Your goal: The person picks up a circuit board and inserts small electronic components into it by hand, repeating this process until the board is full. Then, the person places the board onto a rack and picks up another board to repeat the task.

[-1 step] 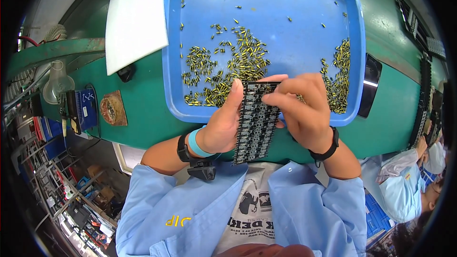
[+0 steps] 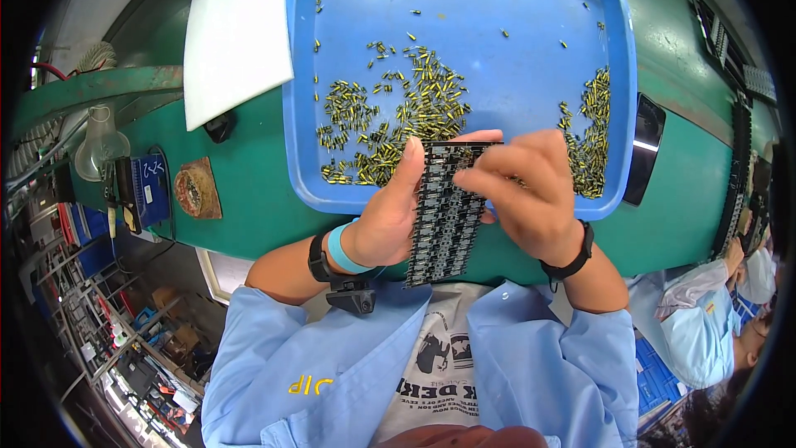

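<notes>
The left hand [image 2: 390, 216] grips the long black circuit board panel [image 2: 446, 211] by its left edge, over the near rim of the blue plastic tray [image 2: 464, 0]. The right hand [image 2: 526, 195] pinches at the panel's upper right, apparently seating a part; what it pinches is too small to tell. Next likely calls for another small brass-coloured component [image 2: 414, 112] from the tray. A white flat sheet [image 2: 236, 29] lies far left on the green bench [image 2: 257, 191]; a small blue labelled box [image 2: 152, 191] sits left.

Nothing has shifted: your left hand [image 2: 385, 220] and right hand [image 2: 531, 195] grip the dark circuit board [image 2: 444, 216] exactly as before, thumb along its left edge.
</notes>
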`<state>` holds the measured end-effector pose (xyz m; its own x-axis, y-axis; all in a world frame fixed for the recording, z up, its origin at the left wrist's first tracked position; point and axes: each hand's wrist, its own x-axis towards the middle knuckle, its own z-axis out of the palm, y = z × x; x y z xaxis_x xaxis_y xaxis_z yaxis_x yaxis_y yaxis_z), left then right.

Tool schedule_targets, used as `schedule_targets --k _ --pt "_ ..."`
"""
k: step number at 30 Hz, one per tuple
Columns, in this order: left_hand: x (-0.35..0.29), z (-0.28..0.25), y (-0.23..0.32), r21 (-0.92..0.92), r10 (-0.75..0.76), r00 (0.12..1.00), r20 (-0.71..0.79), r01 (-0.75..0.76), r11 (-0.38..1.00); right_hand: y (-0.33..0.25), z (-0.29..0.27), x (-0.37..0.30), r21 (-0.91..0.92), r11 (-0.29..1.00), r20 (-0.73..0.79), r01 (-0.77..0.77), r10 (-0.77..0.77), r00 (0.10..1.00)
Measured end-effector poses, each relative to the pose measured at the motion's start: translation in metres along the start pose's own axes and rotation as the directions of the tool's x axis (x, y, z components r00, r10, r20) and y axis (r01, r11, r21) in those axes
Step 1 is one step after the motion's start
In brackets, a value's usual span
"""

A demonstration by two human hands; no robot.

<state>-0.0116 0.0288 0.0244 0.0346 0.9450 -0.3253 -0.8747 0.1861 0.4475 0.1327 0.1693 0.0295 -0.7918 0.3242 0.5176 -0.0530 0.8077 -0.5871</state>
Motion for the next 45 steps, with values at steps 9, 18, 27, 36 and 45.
schedule_targets --k 9,18,27,36,45 --pt "-0.001 -0.001 0.006 0.041 -0.012 1.0 0.012 0.012 0.999 0.002 0.001 0.004 0.023 0.992 0.041 0.122 -0.123 0.992" --pt "0.002 -0.002 0.006 0.028 -0.026 1.0 0.007 0.026 0.999 0.003 0.01 0.001 0.138 0.99 -0.052 0.032 -0.025 0.998" --pt "0.002 -0.001 0.005 0.084 -0.015 1.0 -0.004 0.015 0.996 -0.004 0.008 -0.006 0.375 0.906 -0.046 -0.195 0.228 0.973" --pt "0.002 0.001 0.002 0.087 0.008 1.0 -0.002 -0.008 0.996 -0.006 0.01 -0.01 0.387 0.902 -0.063 -0.19 0.232 0.971" --pt "0.0 -0.003 0.001 0.126 0.021 0.996 0.087 -0.032 0.991 -0.009 0.002 -0.007 0.302 0.94 -0.038 -0.162 0.181 0.983"
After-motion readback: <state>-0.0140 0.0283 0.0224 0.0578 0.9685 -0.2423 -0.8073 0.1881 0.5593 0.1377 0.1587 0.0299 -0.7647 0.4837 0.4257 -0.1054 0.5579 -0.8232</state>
